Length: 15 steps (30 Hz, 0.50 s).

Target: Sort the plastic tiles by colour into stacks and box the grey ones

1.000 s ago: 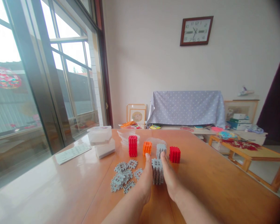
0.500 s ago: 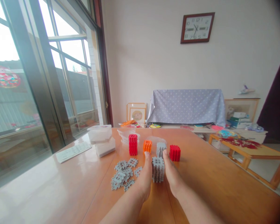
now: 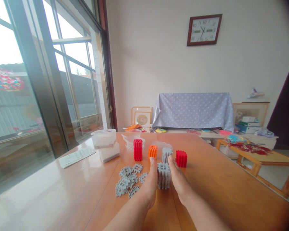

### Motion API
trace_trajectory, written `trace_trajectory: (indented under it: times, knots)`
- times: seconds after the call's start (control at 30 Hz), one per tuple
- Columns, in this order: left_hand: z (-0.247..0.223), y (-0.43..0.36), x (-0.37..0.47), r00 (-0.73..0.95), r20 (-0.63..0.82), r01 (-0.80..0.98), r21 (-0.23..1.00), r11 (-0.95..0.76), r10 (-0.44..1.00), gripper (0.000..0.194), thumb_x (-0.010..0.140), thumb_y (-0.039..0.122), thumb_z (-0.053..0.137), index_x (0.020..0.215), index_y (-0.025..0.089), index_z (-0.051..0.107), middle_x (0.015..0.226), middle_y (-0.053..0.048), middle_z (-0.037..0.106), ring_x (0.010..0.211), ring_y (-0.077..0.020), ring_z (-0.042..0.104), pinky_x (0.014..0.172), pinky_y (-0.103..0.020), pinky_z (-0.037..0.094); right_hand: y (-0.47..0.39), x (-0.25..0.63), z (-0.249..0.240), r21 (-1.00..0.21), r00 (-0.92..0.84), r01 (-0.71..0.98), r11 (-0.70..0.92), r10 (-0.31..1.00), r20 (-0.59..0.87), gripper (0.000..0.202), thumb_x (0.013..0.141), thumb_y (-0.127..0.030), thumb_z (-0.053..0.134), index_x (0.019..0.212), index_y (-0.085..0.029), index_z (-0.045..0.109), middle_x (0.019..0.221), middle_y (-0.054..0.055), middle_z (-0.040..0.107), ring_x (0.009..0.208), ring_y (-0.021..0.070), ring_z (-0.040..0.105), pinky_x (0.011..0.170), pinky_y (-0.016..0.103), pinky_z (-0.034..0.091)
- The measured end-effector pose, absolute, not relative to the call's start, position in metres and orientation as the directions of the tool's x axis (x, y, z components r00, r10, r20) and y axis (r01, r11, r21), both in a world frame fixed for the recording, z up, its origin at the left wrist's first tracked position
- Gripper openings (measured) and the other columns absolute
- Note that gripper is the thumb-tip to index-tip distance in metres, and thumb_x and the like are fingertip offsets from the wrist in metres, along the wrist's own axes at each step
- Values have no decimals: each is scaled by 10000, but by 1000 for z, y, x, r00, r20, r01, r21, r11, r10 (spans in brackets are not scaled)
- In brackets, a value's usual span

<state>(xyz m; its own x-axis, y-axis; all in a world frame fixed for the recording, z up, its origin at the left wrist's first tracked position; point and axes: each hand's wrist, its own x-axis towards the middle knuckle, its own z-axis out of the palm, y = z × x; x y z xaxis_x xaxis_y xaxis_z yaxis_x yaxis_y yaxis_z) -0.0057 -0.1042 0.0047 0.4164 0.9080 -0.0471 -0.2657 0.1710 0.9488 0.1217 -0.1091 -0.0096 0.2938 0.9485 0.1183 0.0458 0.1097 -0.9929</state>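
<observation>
A stack of grey plastic interlocking square pieces (image 3: pixel 163 176) stands upright on the table between my hands. My left hand (image 3: pixel 150 184) lies along its left side, thumb up and palm turned inward. On its right side, my right hand (image 3: pixel 180 183) is held the same way. Both hands look flat and close against the stack; I cannot tell if they press on it. Their other fingers are mostly hidden. Behind the stack is another grey stack (image 3: pixel 167 154), with an orange stack (image 3: pixel 153 152) to its left. A tall red stack (image 3: pixel 138 150) and a shorter red stack (image 3: pixel 181 158) flank these.
Loose grey pieces (image 3: pixel 127 180) lie heaped left of my left hand. Farther left are white plastic boxes (image 3: pixel 109 151) and a printed sheet (image 3: pixel 77 157). Clear plastic containers (image 3: pixel 132 140) stand behind the red stack, all on a brown wooden table (image 3: pixel 221 179).
The view shifts very slightly. My hands and the stacks keep the same places relative to each other.
</observation>
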Motion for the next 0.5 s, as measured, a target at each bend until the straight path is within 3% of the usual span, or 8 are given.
trace_trajectory:
  times: [0.13,0.23,0.33,0.5]
  knots:
    - [3,-94,-17,427,-43,-206,968,143,903,884,925,794,244,1622,251,234,1697,16,137,1573,-204,-14,1290,-378,31,-118,136,10,-998,161,-19,56,986,52,678,889,-727,544,1399,-285,613,1555,31,489,1516,268,327,1271,470,192]
    - [1,-84,-29,415,-9,-175,981,89,910,794,943,739,348,1598,292,301,1694,15,182,1580,-213,58,1287,-417,75,-124,150,17,-997,53,34,63,996,64,713,854,-640,677,1441,-251,564,1589,71,442,1508,278,343,1259,477,212]
    - [3,-78,-40,407,14,-150,987,52,913,646,939,602,508,1516,319,450,1659,-7,316,1567,-241,180,1266,-441,158,-127,159,16,-980,-14,155,123,992,123,846,754,-510,834,1495,-285,492,1637,67,361,1534,280,279,1260,469,203]
    - [10,-72,-52,341,8,-154,987,47,940,491,907,455,553,1357,265,605,1542,-85,511,1471,-285,394,1203,-463,264,-124,163,12,-983,6,85,163,986,164,752,793,-479,798,1466,-284,525,1576,110,461,1498,300,358,1223,543,259]
